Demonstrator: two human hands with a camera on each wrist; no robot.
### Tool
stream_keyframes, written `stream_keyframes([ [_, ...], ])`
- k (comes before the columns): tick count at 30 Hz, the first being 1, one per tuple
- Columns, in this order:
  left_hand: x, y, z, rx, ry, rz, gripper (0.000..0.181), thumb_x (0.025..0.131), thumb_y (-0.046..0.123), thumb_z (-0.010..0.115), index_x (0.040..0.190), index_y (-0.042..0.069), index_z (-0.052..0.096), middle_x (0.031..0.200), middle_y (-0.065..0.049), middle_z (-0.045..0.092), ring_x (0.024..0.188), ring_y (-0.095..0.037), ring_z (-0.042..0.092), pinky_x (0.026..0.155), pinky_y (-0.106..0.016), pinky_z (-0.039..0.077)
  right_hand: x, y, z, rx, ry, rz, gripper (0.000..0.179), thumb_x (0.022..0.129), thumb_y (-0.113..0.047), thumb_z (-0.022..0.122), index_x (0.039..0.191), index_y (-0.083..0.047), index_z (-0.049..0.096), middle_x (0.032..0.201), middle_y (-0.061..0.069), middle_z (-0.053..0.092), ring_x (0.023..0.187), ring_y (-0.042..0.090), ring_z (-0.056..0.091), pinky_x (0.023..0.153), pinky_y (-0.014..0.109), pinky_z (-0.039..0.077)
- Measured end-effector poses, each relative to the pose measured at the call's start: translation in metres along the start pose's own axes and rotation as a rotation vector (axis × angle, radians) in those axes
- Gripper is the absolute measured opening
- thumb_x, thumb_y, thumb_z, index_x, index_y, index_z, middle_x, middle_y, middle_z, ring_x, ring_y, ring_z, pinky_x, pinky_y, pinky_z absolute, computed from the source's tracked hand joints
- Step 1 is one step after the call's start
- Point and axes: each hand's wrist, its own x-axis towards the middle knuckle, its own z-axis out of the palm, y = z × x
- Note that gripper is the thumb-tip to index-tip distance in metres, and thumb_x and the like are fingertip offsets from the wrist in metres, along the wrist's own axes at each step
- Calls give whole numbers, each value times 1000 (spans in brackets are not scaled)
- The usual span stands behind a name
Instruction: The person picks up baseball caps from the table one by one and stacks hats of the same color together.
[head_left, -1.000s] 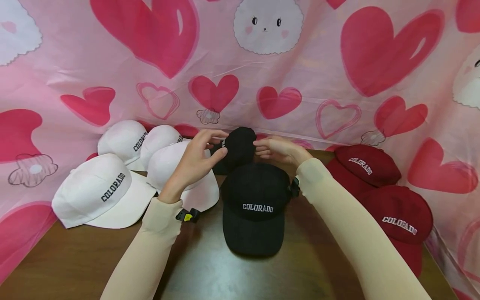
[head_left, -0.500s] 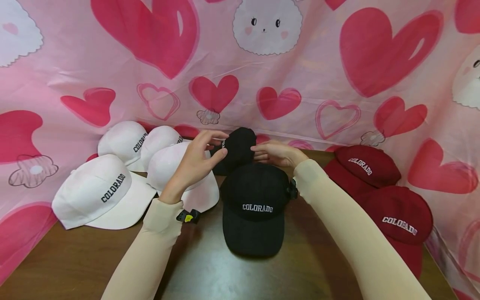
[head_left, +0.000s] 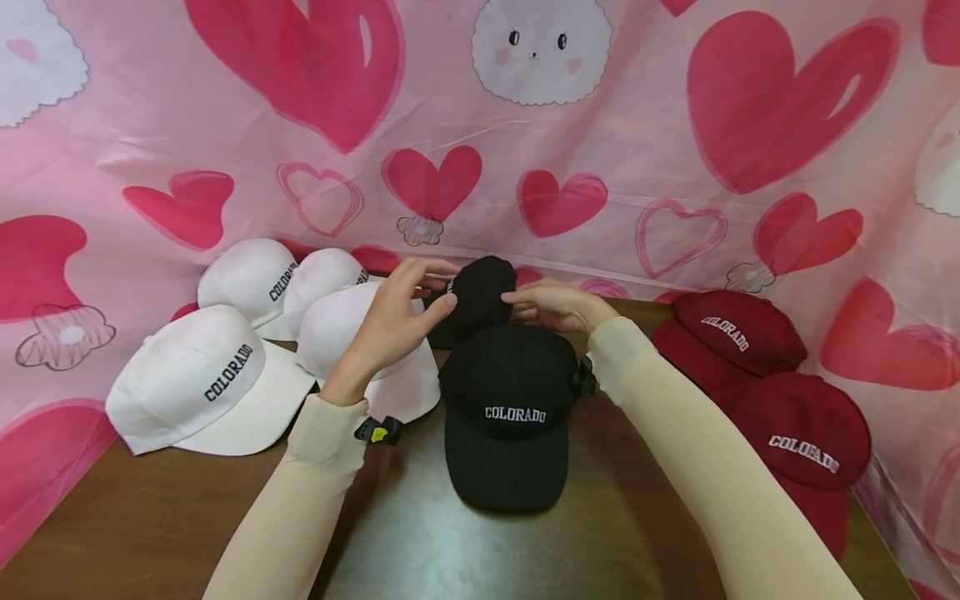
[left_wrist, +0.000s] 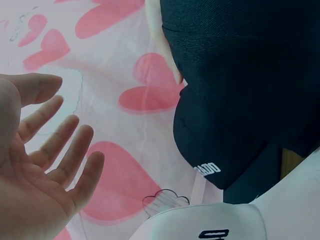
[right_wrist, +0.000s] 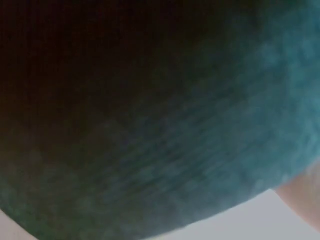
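Note:
Two black caps sit mid-table, the rear cap [head_left: 483, 287] turned partly left behind the front cap [head_left: 510, 375], whose COLORADO lettering faces me. My left hand [head_left: 390, 321] hovers by the rear cap's left side, over a white cap; the left wrist view shows its fingers [left_wrist: 70, 150] loosely bent, holding nothing, apart from the black fabric. At the rear cap's right side, the extended fingertips of my right hand [head_left: 558, 304] touch the crown. The front cap hides part of this hand, and dark fabric [right_wrist: 165, 140] nearly fills the right wrist view.
Several white caps [head_left: 183, 379] are grouped at the left of the brown table [head_left: 420, 533]. Two red caps [head_left: 806, 425] overlap at the right. A pink heart-patterned cloth [head_left: 450, 92] hangs behind the table.
My right fingertips have shifted slightly left and down against the rear black cap. The left hand and the caps look almost unmoved; the whole view has tilted a little.

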Motion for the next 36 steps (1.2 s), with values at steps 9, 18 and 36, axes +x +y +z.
stream_keyframes([
  [9,0,-2,1,-4,-1,-2,39,100,17,73,137,12,63,137,-11,62,118,-27,64,108,-54,51,-1,0,0,-18,6,-2,28,111,-16,56,85,-11,47,73,0,44,69,14,42,88,30,48],
  [18,1,-1,1,-1,0,-9,40,99,16,74,137,12,63,136,-9,62,119,-33,65,108,-51,52,-1,-4,0,129,78,-25,54,114,-24,48,159,-7,25,157,20,46,142,37,49,125,52,33],
  [36,1,-2,0,0,8,-8,37,101,13,71,137,11,63,135,-10,63,117,-28,68,107,-52,53,-13,-18,9,60,306,-274,23,105,-7,65,118,-9,46,126,12,62,103,20,69,87,30,61],
])
